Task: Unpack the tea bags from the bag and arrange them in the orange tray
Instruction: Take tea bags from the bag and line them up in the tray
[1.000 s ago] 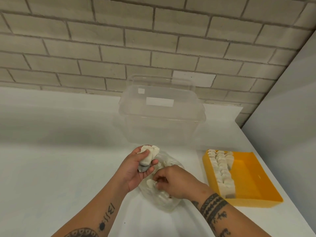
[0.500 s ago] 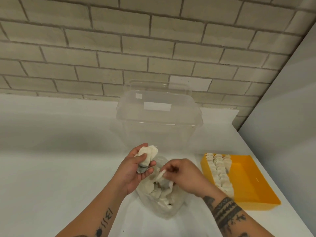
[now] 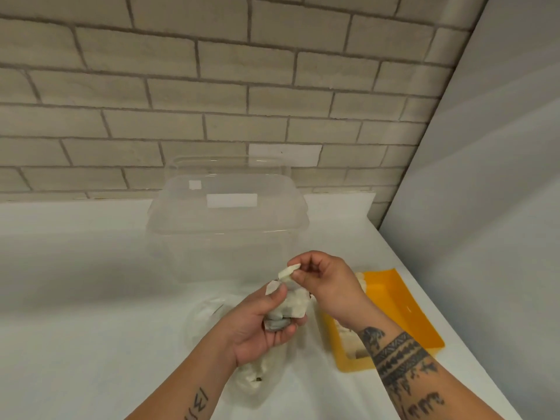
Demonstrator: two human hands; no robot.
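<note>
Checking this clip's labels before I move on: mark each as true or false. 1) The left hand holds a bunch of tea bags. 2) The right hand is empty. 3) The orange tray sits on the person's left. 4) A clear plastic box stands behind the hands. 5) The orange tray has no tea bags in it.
1) True: the left hand grips a bunch of tea bags.
2) False: the right hand pinches a single tea bag at its fingertips.
3) False: the orange tray sits on the person's right.
4) True: the clear plastic box stands by the brick wall.
5) False: tea bags already lie along its left side.
</note>
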